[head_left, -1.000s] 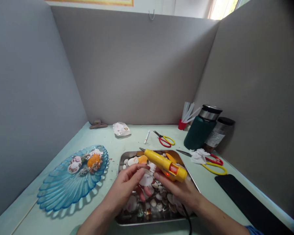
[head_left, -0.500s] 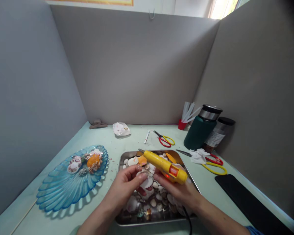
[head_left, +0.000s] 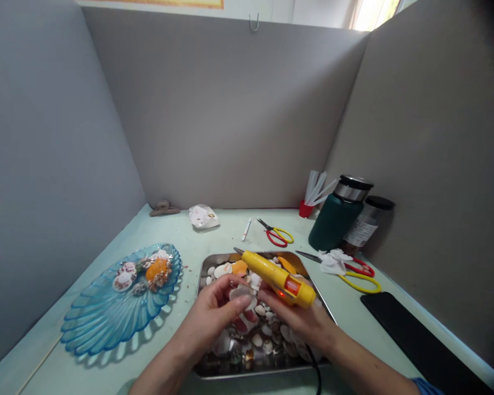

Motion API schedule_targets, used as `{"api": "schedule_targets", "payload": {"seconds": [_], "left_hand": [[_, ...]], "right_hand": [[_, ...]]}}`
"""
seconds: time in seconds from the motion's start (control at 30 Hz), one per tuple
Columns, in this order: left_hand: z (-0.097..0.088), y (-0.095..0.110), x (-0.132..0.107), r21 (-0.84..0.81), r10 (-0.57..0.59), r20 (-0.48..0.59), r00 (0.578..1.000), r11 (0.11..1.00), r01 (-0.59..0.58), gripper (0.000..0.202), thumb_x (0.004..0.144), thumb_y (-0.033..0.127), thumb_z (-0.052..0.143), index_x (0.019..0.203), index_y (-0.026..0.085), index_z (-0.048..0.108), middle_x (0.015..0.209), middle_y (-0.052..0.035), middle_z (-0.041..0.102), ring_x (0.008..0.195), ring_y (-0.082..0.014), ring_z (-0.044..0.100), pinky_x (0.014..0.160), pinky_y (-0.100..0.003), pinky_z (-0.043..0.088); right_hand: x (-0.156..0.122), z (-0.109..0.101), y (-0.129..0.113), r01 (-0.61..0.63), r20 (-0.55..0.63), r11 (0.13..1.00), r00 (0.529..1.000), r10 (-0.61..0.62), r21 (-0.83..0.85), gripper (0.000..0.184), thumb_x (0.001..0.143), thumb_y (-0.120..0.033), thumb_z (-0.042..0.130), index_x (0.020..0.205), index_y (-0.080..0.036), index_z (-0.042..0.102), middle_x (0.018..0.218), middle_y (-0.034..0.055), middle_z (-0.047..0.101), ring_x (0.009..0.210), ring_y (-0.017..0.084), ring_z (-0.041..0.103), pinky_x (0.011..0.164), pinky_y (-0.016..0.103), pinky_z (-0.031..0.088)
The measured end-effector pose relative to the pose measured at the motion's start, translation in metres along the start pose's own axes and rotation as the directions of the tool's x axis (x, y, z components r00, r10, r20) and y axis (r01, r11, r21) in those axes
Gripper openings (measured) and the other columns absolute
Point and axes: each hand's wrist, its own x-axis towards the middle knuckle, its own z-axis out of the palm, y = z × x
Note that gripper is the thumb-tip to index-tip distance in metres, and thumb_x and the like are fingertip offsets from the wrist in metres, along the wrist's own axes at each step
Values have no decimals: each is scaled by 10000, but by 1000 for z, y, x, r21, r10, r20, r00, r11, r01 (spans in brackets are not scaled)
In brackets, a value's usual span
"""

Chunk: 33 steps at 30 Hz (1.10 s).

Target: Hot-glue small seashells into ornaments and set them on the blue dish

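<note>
Over a metal tray (head_left: 226, 376) full of shells, my left hand (head_left: 218, 304) pinches a flat white shell (head_left: 242, 294) between thumb and fingers. My right hand (head_left: 298, 321) is wrapped round a yellow hot glue gun (head_left: 267, 270) whose dark nozzle points up and to the left. A red light glows on the gun, and its black cord hangs down over the tray's front edge. The right fingertips come close to the white shell; whether they touch it I cannot tell. Loose shells (head_left: 267, 345) of white, brown and orange lie beneath both hands.
To the left lies a blue shell-shaped plate (head_left: 107, 312) with shells stuck at its far end. Scissors (head_left: 278, 235), a green bottle (head_left: 333, 219), a red cup (head_left: 306, 209) of glue sticks, larger scissors (head_left: 360, 281) and a black phone-like slab (head_left: 415, 340) stand or lie behind and right.
The white shell in my left hand has turned slightly and the left fingers have shifted a little. The glue gun stays almost where it was.
</note>
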Motion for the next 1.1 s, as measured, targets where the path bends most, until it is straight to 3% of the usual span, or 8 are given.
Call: {"api": "schedule_targets", "payload": {"seconds": [0.17, 0.33, 0.63, 0.9, 1.1], "left_hand": [[-1, -1, 1, 31, 9, -54, 999, 999, -7, 233, 763, 366, 669, 834, 150, 622, 807, -28, 615, 707, -154, 596, 572, -247, 515], [-3, -2, 1, -21, 23, 27, 999, 1000, -23, 210, 797, 363, 634, 838, 158, 607, 844, -39, 620, 750, -175, 602, 579, -271, 529], [0, -4, -2, -85, 21, 96, 995, 996, -13, 217, 843, 375, 573, 889, 165, 550, 806, -33, 623, 583, -123, 584, 472, -224, 489], [1, -2, -1, -145, -16, 28, 999, 989, 20, 218, 839, 367, 582, 918, 173, 523, 720, -10, 612, 495, -81, 489, 424, -185, 444], [0, 0, -2, -188, -41, 3, 999, 981, 41, 230, 858, 400, 545, 808, 182, 491, 636, 14, 598, 410, -48, 427, 348, -134, 356]], "right_hand": [[-1, 1, 0, 51, -8, 997, 999, -51, -54, 121, 858, -269, 577, 784, -173, 588, 726, 17, 623, 655, 149, 579, 618, 242, 460], [0, 0, -1, 79, -5, 993, 997, -80, -90, 118, 846, -233, 578, 744, -173, 580, 693, 10, 605, 636, 144, 558, 608, 243, 437], [0, 1, 1, 59, 27, 994, 998, -56, -87, 148, 864, -261, 576, 739, -183, 596, 694, 3, 616, 641, 144, 572, 618, 250, 437], [-1, 1, 1, 77, -38, 990, 996, -82, -114, 127, 860, -298, 575, 802, -187, 597, 735, 23, 637, 683, 170, 595, 648, 274, 466], [-3, 2, 2, 67, -36, 988, 997, -73, -139, 150, 863, -317, 577, 793, -187, 606, 736, 22, 641, 682, 170, 602, 656, 279, 475]]}}
